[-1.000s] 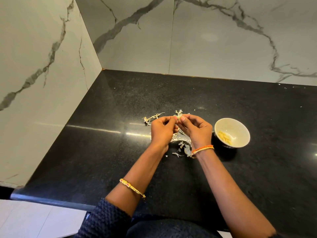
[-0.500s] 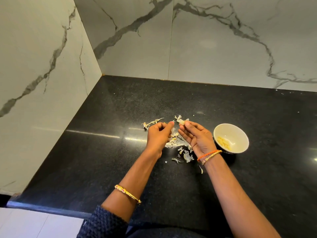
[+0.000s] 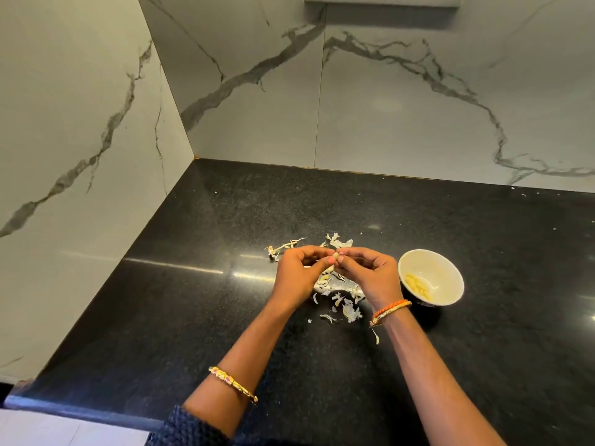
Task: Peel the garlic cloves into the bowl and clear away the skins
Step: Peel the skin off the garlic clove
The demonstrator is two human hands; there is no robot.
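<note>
Left of centre, on the counter: the black counter (image 3: 180, 317) carries a few stringy scraps of skin (image 3: 285, 245) lying apart from the main heap; these are not yet cleared.
Left hand: the left hand (image 3: 297, 275) is held just above the heap, fingers curled in, thumb and fingertips pinching one end of a small pale garlic clove (image 3: 336, 256).
Clove in hand: it sits between the two hands at the middle of the frame, above the counter and not in the bowl. It is too small to tell how much skin is left on it.
Right hand: the right hand (image 3: 370, 273) meets the left at the clove, fingers curled, fingertips pinching the clove or a strip of its skin; which of the two I cannot tell.
Skins under the hands: a loose heap of papery skins (image 3: 341, 296) is spread on the counter beneath and toward the lower frame from both hands, with stray flakes trailing toward the right wrist.
Bowl: the cream bowl (image 3: 450, 275) stands upright just right of the right hand, holding a small cluster of peeled cloves (image 3: 417, 284) low on its left inner side.
Done, as I judge it: several cloves peeled and dropped in.
Left, as I judge it: finish this clove, put it in the bowl, peel any others hidden in the heap, then gather every skin off the counter.
</note>
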